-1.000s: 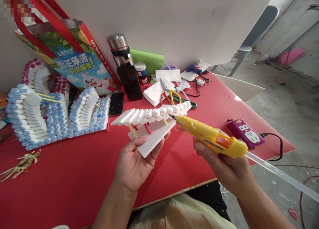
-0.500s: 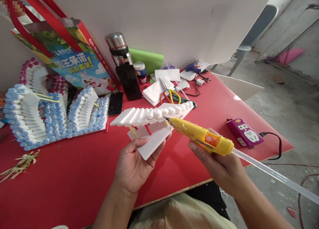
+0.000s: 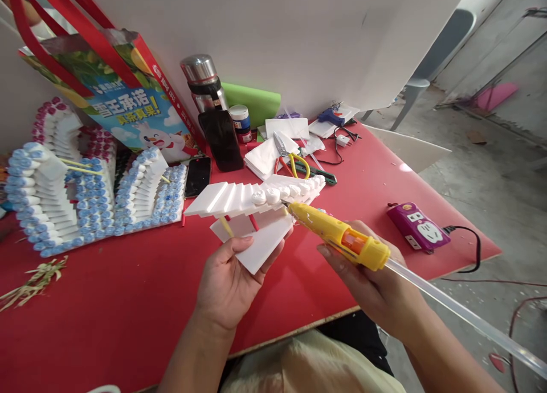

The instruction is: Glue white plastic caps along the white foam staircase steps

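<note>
My left hand [image 3: 228, 279] grips the white base board of a small stepped craft model [image 3: 222, 196]. Red and yellow sticks hold its slanted row of white steps above the base, and round white pieces line one edge. In my right hand [image 3: 376, 282] is a yellow glue gun [image 3: 337, 233], fingers closed around its handle. A long clear glue stick [image 3: 461, 310] comes out of its back end. The nozzle points left and meets the model's edge by the white pieces; whether it touches cannot be made out.
Finished-looking blue-and-white models [image 3: 43, 205] stand at left before a printed bag [image 3: 141, 108]. Behind are a thermos [image 3: 200, 77], two phones, pliers [image 3: 294, 159] and white sheets. A purple power socket [image 3: 421, 228] lies right, near the red table's [image 3: 128, 324] edge.
The glue gun and my right hand have shifted slightly left. The model has tilted a little and moved slightly left, still in my left hand.
</note>
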{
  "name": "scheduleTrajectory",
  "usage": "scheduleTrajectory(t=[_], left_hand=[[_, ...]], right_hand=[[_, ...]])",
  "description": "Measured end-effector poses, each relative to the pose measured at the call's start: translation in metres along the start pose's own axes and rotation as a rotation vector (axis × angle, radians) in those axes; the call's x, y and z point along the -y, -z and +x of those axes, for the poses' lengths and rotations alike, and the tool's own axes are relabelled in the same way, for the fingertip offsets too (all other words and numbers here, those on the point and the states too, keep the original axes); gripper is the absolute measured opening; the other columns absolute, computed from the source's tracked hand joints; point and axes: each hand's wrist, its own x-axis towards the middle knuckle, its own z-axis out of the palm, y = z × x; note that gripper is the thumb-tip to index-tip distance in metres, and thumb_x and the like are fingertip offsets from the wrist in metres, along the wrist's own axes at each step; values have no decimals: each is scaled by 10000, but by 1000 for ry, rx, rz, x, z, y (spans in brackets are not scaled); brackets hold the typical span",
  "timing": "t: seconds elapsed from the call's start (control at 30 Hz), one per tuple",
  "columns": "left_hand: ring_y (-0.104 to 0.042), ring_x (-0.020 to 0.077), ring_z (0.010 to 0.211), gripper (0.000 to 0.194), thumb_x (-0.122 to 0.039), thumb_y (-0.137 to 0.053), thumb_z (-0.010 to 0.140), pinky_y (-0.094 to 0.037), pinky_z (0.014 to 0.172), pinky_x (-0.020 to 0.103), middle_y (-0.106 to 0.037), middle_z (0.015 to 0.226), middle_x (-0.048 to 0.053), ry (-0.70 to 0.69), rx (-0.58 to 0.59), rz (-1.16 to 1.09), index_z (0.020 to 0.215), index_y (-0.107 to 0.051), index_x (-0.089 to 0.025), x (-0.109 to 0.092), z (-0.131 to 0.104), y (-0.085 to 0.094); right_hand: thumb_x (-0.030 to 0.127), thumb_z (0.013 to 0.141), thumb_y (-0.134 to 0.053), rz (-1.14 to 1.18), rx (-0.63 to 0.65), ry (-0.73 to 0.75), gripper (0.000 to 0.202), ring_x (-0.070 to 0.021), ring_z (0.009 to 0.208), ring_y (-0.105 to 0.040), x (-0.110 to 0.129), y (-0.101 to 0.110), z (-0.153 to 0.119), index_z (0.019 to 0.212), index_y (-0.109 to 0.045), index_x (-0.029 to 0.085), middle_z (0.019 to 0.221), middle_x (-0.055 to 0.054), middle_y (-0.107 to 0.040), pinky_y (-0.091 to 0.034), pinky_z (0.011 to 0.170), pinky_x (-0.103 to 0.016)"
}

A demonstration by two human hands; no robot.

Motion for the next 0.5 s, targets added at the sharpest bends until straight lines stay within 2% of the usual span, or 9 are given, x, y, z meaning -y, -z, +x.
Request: scheduleTrajectory(t=[0.3,0.5], left_hand=[[-662,383,1187,696,-14,-556,840,-674,793,388,-658,1340,186,-31,-2,23,1506,-421,-164,1,0,0],[-677,375,1164,711,-10,-538,839,-674,787,390,-670,1324,184,-27,-13,17,1520,-404,-165,0,1,0]], right_hand=[[252,955,-580,12,-6,42,182,-132,566,-428,-2,0,1,809,-473,236,724,-3,-473,-317,497,-298],[264,954,-588,34,8,21,162,-132,573,-452,-2,1,2,823,-498,234,734,-5,-487,-339,496,-297]])
